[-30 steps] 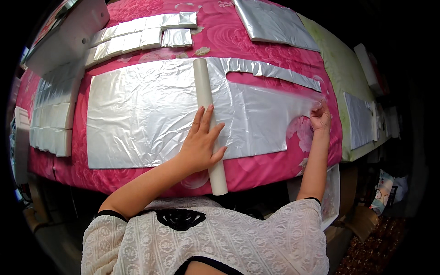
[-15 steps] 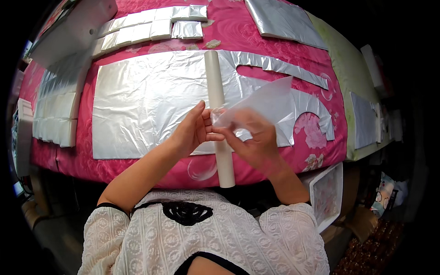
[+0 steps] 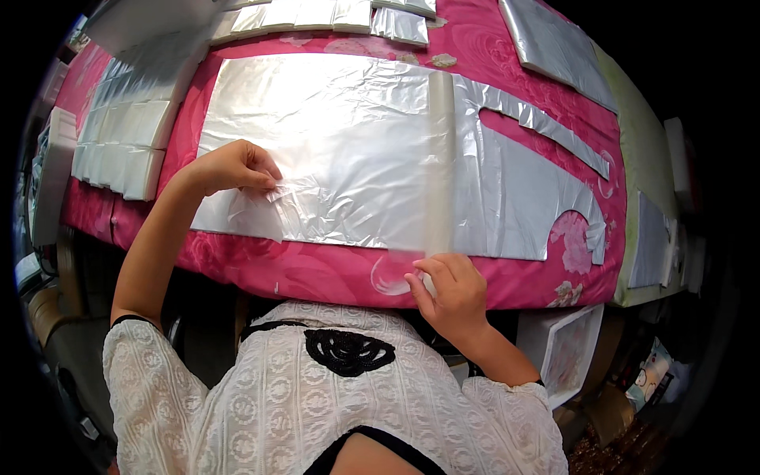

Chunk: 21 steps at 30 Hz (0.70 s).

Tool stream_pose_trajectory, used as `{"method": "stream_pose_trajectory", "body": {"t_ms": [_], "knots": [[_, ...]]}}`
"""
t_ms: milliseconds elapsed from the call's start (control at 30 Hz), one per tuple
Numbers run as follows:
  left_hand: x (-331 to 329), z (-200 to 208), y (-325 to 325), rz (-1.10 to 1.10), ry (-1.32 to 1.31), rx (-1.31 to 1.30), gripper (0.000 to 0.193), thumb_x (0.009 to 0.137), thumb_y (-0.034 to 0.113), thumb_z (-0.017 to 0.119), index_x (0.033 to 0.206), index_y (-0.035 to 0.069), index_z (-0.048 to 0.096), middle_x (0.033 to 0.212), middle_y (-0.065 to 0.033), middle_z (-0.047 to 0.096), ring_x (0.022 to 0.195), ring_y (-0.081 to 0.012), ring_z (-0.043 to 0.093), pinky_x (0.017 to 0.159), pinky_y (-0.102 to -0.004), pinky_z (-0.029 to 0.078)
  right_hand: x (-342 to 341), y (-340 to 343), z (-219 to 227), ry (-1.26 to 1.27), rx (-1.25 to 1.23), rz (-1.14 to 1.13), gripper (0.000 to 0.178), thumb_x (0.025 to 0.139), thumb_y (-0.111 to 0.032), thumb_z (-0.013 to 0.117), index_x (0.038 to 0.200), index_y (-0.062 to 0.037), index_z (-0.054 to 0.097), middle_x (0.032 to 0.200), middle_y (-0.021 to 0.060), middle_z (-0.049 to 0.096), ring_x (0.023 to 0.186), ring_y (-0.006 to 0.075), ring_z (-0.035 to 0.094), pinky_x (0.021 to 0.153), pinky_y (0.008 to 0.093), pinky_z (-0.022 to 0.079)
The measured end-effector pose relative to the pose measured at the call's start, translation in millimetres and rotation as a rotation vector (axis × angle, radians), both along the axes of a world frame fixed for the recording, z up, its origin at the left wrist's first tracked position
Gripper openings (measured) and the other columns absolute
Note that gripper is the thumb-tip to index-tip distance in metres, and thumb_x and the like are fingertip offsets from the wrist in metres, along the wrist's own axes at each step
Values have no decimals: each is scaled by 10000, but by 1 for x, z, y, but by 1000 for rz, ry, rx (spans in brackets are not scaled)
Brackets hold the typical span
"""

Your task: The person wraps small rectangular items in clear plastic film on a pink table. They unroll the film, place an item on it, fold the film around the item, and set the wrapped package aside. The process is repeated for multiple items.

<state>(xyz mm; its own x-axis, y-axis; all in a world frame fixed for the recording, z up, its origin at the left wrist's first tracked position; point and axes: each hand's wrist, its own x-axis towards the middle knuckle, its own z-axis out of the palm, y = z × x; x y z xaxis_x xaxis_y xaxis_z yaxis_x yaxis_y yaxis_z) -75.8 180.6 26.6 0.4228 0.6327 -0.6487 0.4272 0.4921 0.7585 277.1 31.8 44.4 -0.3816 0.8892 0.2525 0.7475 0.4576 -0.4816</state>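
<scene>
A stack of silvery plastic vest bags (image 3: 332, 119) lies flat, its handle loops to the right. Across it lies a pale tube (image 3: 441, 150), its lower part blurred. My left hand (image 3: 237, 168) is over the left part of the stack, thumb and fingers pinched on the crumpled edge of a thin clear plastic sheet (image 3: 299, 196). How far that sheet spreads is hard to make out against the shiny bags. My right hand (image 3: 455, 294) is closed around the tube's near end, just off the stack's front edge, fingers curled; the tube's tip is hidden there.
The pink flowered cloth (image 3: 317, 277) covers the table. Folded plastic packs (image 3: 127, 146) stand in rows at left, with more packs (image 3: 317, 14) at the back. Another silvery stack (image 3: 558, 51) lies far right. A white bin (image 3: 566, 352) stands below the right front edge.
My hands, close together over the tube before, have moved apart: the left out leftward with the clear plastic sheet, the right down to the tube's near end. The whole view has shifted.
</scene>
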Motion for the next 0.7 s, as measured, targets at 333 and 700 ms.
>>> {"method": "stream_pose_trajectory", "body": {"t_ms": [333, 700], "knots": [[-5, -9, 17, -48, 117, 55, 143, 790, 32, 654, 926, 5, 620, 806, -64, 672, 697, -102, 635, 596, -206, 486, 22, -21, -9, 42, -674, -487, 460, 741, -357, 694, 933, 37, 554, 762, 194, 652, 702, 332, 650, 629, 399, 501], [-16, 8, 32, -49, 478, 310, 151, 762, 73, 657, 892, 27, 597, 842, -62, 637, 716, -141, 601, 652, -259, 484, 44, -19, -4, 119, -740, -517, 459, 745, -344, 687, 967, 40, 568, 830, 197, 656, 760, 319, 654, 673, 377, 508]]}}
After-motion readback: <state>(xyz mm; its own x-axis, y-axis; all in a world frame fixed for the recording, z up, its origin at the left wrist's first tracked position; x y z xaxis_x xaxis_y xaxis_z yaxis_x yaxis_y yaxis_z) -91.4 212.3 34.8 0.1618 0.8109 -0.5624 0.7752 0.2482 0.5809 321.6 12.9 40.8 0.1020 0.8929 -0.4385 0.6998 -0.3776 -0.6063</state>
